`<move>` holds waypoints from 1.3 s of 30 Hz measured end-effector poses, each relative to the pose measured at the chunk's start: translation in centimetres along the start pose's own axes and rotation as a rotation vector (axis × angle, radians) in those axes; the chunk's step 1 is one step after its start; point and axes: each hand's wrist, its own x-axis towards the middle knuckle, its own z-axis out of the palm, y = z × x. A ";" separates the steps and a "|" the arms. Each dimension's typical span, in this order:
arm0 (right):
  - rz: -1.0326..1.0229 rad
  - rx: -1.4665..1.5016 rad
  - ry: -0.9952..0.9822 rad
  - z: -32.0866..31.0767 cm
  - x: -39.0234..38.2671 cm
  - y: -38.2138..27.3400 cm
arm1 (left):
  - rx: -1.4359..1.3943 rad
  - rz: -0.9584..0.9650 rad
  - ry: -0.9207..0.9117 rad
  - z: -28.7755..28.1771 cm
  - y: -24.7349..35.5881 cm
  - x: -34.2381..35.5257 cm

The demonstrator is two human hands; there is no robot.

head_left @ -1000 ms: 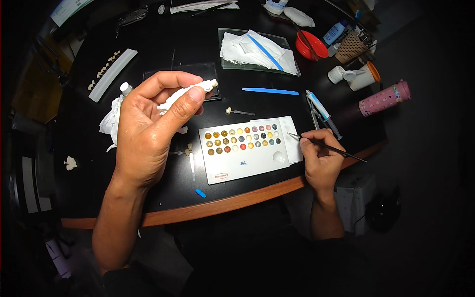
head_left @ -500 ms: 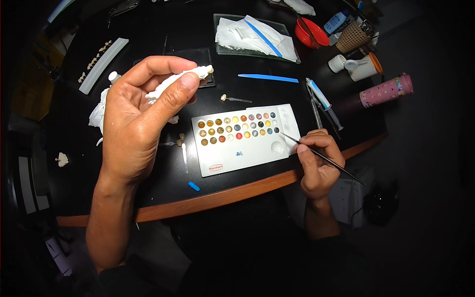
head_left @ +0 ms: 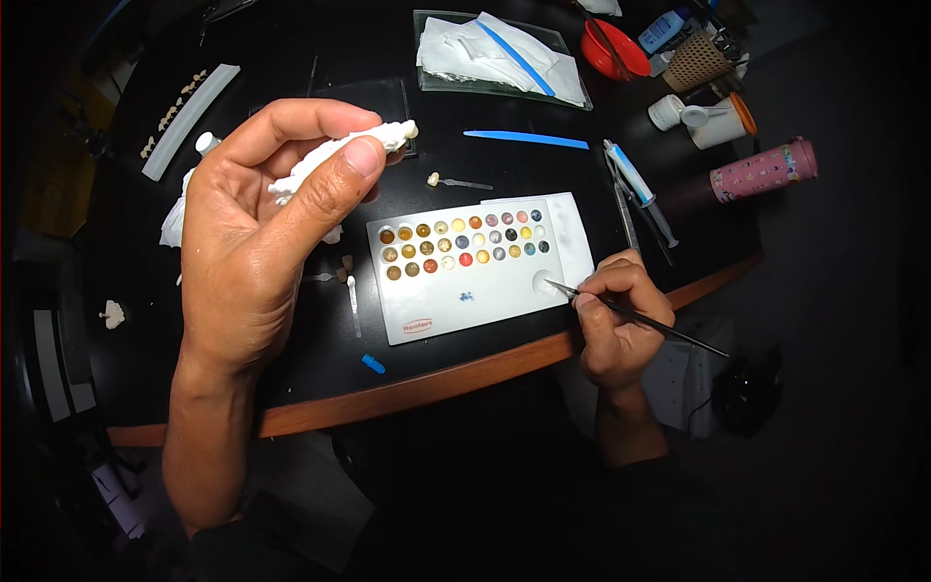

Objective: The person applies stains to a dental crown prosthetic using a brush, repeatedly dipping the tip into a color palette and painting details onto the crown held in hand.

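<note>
Pinched between the thumb and fingers of my left hand point(head_left: 262, 223) is a crumpled white piece point(head_left: 320, 160), like tissue or putty, with a small tooth-coloured crown point(head_left: 411, 130) at its tip. My right hand point(head_left: 626, 315) grips a thin dark paintbrush point(head_left: 650, 321). The brush tip is at the round shallow well near the right side of a white paint palette point(head_left: 436, 308). Rows of small round colour pots in browns, yellows, reds and blues fill the palette's upper part. A blue smear marks its bare surface.
A blue spatula point(head_left: 526, 140) and a tooth shade tab point(head_left: 433, 180) lie beyond the palette. To the right are a syringe point(head_left: 640, 192), tweezers point(head_left: 624, 209) and a pink bottle point(head_left: 764, 171). Farther back stand a glass tray point(head_left: 572, 93) with tissues and a red bowl point(head_left: 601, 56). A blue cap point(head_left: 372, 364) lies nearby.
My right hand has moved the brush tip from beside the right-hand colour pots down to the palette's round well. My left hand still holds the white piece in nearly the same place.
</note>
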 end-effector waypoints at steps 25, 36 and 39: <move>-0.287 0.524 -0.283 2.0 9.6 -3.1 | -0.071 -0.007 -0.113 0.9 -0.2 0.1; -0.230 0.930 -0.384 5.3 10.4 -2.3 | -0.005 -0.053 -0.189 0.9 -0.2 0.2; -0.167 0.981 -0.361 5.6 10.0 -2.3 | -0.068 -0.006 -0.200 0.8 -0.6 0.1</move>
